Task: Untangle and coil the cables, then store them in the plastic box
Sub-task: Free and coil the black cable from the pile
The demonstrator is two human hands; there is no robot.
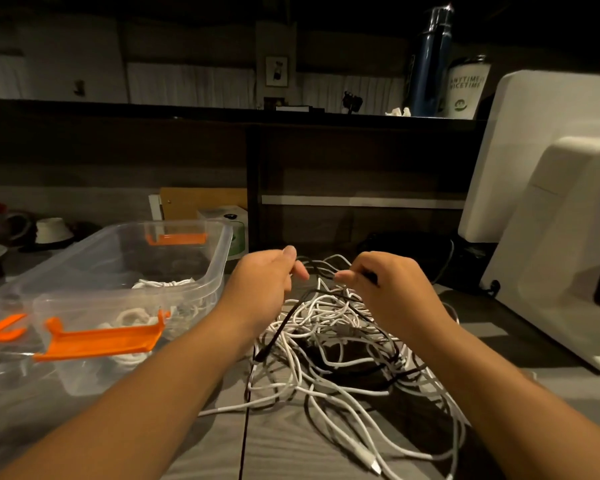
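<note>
- Nearest the camera, a white cable's plug end (370, 463) trails loose on the grey table (284, 445), clear of the main knot.
- Past it lies the tangle of white and black cables (340, 344), heaped on the table between the two forearms and directly under both hands.
- A black cable (282, 323) rises out of the tangle. Its free plug end hangs low on the left side, and its length runs up towards the hands.
- The left hand (265, 284) hovers above the heap's far left edge, thumb and fingertips pinching a black strand.
- The right hand (390, 287) is level with it and near it, fingers curled round a black strand. A short span stretches left to right between the two hands.
- Whether both hands hold the same cable cannot be told.
- The plastic box (222, 268) sits just left of the left hand, lid off, orange latch (101, 341) facing the person. Coiled white cables (163, 284) already rest inside.
- The left hand is the nearer one to the box, so a finished coil would likely travel leftward.
- Farthest back, a blue bottle (430, 60) stands on the shelf.
</note>
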